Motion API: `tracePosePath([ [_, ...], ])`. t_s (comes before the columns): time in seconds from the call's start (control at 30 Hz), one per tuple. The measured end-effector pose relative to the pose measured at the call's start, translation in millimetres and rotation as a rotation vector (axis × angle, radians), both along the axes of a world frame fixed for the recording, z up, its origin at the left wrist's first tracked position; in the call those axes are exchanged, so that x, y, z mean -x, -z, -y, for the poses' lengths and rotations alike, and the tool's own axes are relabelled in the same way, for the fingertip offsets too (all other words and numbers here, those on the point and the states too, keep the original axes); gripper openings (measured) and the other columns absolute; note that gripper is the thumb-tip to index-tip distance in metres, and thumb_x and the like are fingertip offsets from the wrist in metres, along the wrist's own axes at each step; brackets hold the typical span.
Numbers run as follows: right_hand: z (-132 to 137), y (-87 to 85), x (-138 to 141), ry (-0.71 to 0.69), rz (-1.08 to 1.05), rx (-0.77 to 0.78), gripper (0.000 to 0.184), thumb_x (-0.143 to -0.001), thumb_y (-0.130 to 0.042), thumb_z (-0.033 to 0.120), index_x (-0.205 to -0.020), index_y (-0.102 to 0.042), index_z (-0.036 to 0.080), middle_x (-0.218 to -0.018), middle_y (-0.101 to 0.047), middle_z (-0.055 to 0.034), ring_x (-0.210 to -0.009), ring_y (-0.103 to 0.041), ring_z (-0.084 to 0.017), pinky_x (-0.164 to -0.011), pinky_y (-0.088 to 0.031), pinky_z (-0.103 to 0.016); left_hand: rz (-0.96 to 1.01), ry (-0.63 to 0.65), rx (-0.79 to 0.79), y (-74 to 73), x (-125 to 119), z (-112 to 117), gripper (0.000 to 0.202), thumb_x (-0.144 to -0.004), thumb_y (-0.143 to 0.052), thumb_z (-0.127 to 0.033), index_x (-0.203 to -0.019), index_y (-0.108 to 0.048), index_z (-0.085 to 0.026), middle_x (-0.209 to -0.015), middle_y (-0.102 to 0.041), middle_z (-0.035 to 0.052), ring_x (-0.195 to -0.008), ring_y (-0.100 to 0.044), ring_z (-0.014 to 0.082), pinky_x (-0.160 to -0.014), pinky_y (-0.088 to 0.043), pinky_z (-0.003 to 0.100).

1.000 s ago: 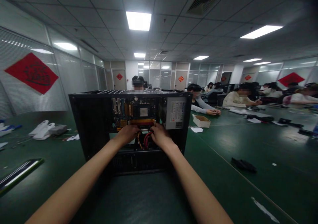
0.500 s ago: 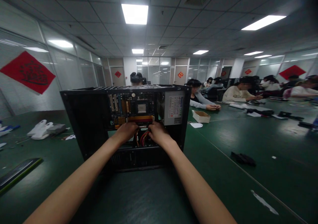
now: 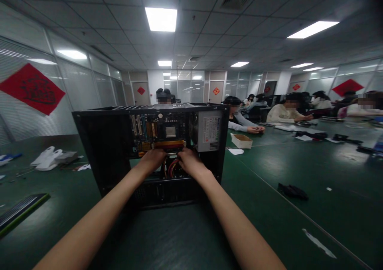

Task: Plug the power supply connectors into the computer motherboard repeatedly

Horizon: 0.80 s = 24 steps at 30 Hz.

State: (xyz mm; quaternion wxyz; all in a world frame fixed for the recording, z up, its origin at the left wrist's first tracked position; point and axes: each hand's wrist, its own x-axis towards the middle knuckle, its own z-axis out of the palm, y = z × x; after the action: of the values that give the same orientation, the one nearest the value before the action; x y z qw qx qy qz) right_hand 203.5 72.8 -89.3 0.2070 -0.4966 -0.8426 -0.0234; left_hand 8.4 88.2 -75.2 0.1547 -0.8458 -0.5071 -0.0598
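An open black computer case (image 3: 104, 150) stands on the green table (image 3: 185, 238) in front of me. Inside it I see a motherboard (image 3: 158, 132) and a grey power supply (image 3: 211, 132) at the right. Both arms reach into the case. My left hand (image 3: 154, 158) and my right hand (image 3: 188, 160) are curled close together just below the motherboard's red and yellow slots, above a bundle of red and yellow cables (image 3: 172, 168). The fingertips are hidden behind the knuckles, so what they grip stays out of sight.
White plastic bags (image 3: 48, 158) lie at the left; a dark flat panel (image 3: 20, 210) rests at the near left edge. A small cardboard box (image 3: 242, 141) and a black cloth (image 3: 293, 191) lie to the right. Several people sit along the far right of the table.
My hands have drawn a little closer together under the motherboard. The view has shifted slightly; the case stands where it was.
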Motion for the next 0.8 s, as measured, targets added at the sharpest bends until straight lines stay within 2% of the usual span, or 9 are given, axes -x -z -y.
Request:
tracePosePath([
  [0.1,0,1.5,0,-0.003,0.024,-0.015,0.02,-0.088,-0.055,0.016,-0.101,-0.07,0.014,-0.11,-0.062,-0.0134,-0.102,-0.06,-0.022,-0.085,-0.045,-0.028,-0.021,-0.037,-0.02,-0.5,-4,0,0.027,-0.094,-0.048,-0.019,-0.107,-0.071,-0.017,-0.105,-0.071,0.0142,-0.097,-0.069,0.0281,-0.078,-0.052,0.035],
  [0.23,2,2.8,-1,-0.011,0.085,-0.119,0.018,-0.09,-0.053,0.017,-0.097,-0.07,0.015,-0.105,-0.061,-0.0125,-0.104,-0.058,-0.024,-0.085,-0.045,-0.029,0.004,-0.048,-0.031,-0.4,-5,0,0.025,-0.094,-0.047,-0.02,-0.103,-0.07,-0.016,-0.104,-0.07,0.0146,-0.096,-0.069,0.0285,-0.077,-0.053,0.035],
  [0.33,1,0.4,1,-0.03,0.167,-0.161,0.021,-0.092,-0.049,0.016,-0.097,-0.069,0.016,-0.104,-0.06,-0.0118,-0.096,-0.061,-0.023,-0.078,-0.046,-0.03,0.013,-0.034,-0.029,0.7,-4,-2,0.026,-0.094,-0.045,-0.019,-0.104,-0.069,-0.015,-0.104,-0.07,0.0155,-0.096,-0.069,0.0305,-0.077,-0.053,0.038],
  [0.43,-6,-4.1,7,-0.065,0.245,-0.17,0.025,-0.093,-0.044,0.011,-0.102,-0.066,0.016,-0.109,-0.059,-0.0118,-0.088,-0.063,-0.02,-0.073,-0.046,-0.029,0.053,-0.04,-0.009,1.3,-4,-2,0.026,-0.094,-0.045,-0.019,-0.103,-0.07,-0.016,-0.104,-0.071,0.0169,-0.096,-0.07,0.0317,-0.077,-0.053,0.039],
  [0.53,-17,-6.9,10,-0.12,0.309,-0.199,0.026,-0.095,-0.041,0.011,-0.104,-0.065,0.015,-0.11,-0.06,-0.0116,-0.09,-0.064,-0.021,-0.072,-0.046,-0.029,0.08,-0.046,0.007,1.0,-5,-2,0.026,-0.093,-0.046,-0.019,-0.099,-0.071,-0.016,-0.103,-0.072,0.0172,-0.097,-0.07,0.0313,-0.079,-0.053,0.039],
  [0.8,-25,-1.2,6,-0.155,0.262,-0.203,0.017,-0.096,-0.047,0.016,-0.104,-0.062,0.015,-0.112,-0.06,-0.0098,-0.091,-0.064,-0.019,-0.075,-0.045,-0.027,0.121,0.008,0.015,2.1,-2,-5,0.023,-0.091,-0.051,-0.018,-0.095,-0.073,-0.016,-0.102,-0.073,0.0154,-0.098,-0.07,0.0282,-0.082,-0.053,0.035],
])
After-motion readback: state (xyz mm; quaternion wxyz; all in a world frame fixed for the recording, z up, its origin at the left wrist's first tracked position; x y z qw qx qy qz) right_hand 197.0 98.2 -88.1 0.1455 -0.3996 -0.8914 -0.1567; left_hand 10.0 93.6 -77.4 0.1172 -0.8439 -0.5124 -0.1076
